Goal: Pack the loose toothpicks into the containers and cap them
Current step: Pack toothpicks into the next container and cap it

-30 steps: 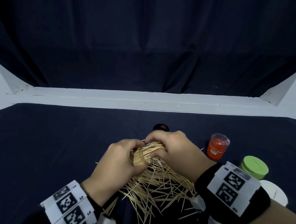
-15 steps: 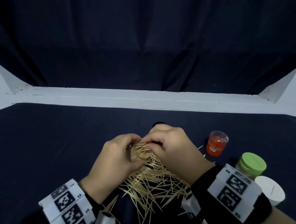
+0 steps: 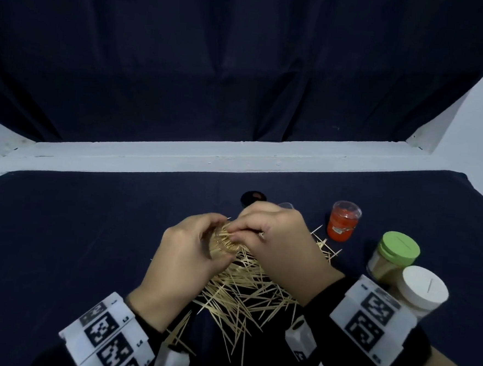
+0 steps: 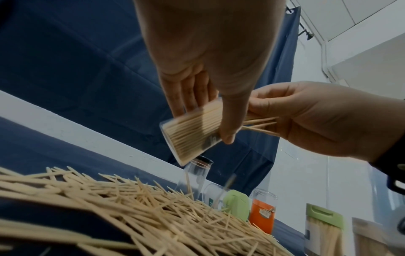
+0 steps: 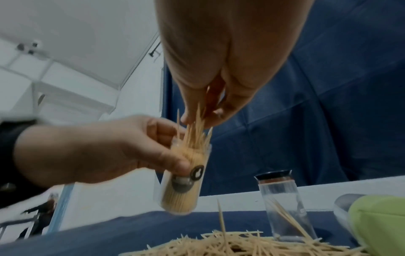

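On cloth (image 3: 88, 229): 5 containers, 2 hands.

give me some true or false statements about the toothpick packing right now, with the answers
1. The left hand holds a clear container packed with toothpicks. True.
2. The right hand is idle on the cloth. False: it pinches a few toothpicks at the container's mouth.
3. The container in hand is already capped. False: its mouth is open and toothpick tips stick out.
4. A loose toothpick pile lies on the dark cloth under the hands. True.
5. The green-lidded jar stands left of the pile. False: it stands to the right, beside a white-lidded jar.
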